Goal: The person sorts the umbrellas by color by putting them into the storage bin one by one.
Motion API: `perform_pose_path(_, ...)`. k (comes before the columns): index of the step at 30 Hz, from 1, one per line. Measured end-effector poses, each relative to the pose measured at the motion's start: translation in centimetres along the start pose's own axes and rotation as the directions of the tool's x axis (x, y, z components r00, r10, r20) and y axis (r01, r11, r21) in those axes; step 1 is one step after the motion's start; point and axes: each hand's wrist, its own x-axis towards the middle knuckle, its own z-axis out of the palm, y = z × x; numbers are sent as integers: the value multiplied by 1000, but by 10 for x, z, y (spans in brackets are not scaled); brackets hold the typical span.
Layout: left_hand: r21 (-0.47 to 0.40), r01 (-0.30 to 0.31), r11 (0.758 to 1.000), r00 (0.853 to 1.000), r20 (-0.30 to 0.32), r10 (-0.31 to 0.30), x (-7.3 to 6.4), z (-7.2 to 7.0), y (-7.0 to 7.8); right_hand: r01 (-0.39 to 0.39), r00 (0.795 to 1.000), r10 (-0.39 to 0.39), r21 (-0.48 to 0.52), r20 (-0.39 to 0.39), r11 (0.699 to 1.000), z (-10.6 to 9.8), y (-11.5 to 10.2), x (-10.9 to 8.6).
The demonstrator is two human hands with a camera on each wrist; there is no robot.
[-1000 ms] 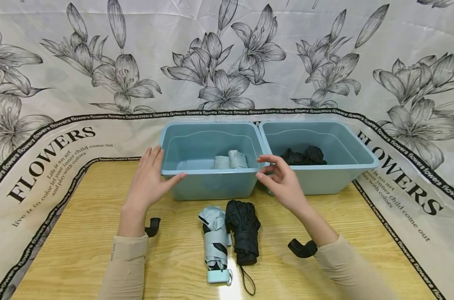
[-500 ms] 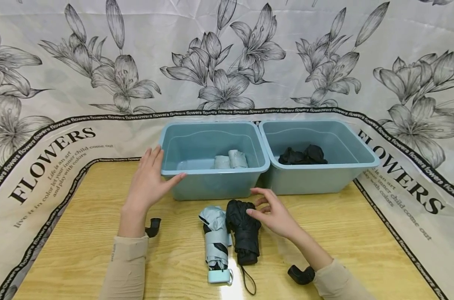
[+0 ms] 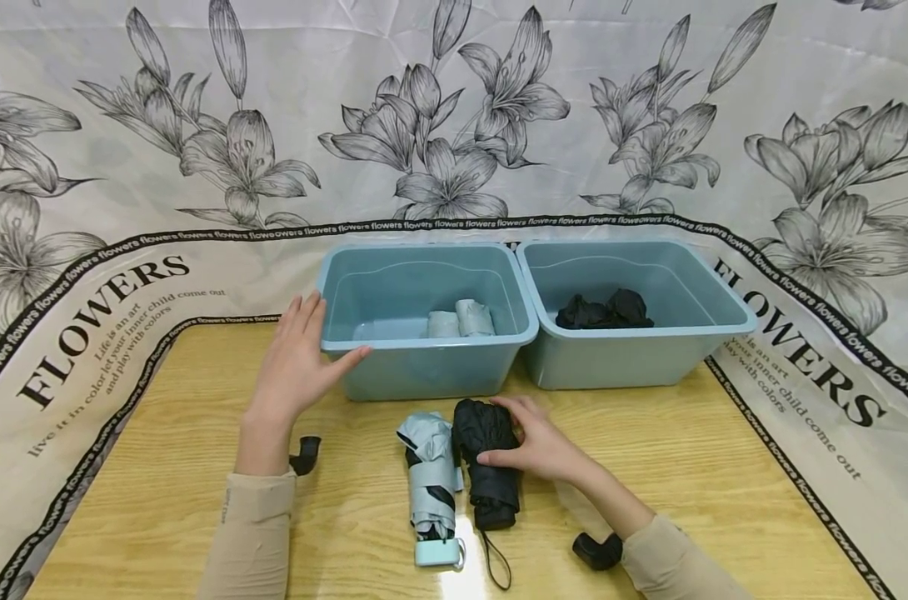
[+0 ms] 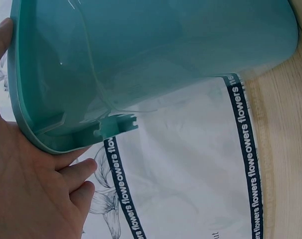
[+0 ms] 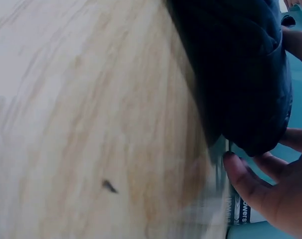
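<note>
My left hand rests at the near left corner of the left blue bin, its fingers straight along the side and its thumb by the front rim. In the left wrist view this hand touches the bin's corner. My right hand is at the right side of a folded black umbrella, thumb over it and fingers spread near its far end. In the right wrist view, the fingertips lie beside the umbrella's end, not closed round it. A folded light-blue umbrella lies just left.
Two light-blue rolled bundles lie in the left bin. The right bin beside it contains black folded bundles. The wooden table meets a flower-printed cloth at the back. The black umbrella's wrist loop trails forward.
My right hand has come from the left bin's near right corner down and toward me to the black umbrella. The left hand has stayed at the bin.
</note>
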Motion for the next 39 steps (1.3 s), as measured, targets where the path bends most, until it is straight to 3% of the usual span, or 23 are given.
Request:
perform_pose_path(9,-9,-7,1000,1000,-11,7,0,0,0,1,1000,0,-30,30,1000,6,-2,4)
perform_pose_path(14,-15,-6,1000,1000,-12,5,0,0,-1,29,1000,-29,15,9,999,11,-5,7)
perform_pose_path(29,-11,-1,1000,1000,-3,1,-1,2,0,10,1000,-5,213,-28,977,16,-3,3)
perform_pose_path(39,-21,-8,1000,1000,-13,8,-1,2,0,60,995,-39,227,-94,972,2,-8,-8)
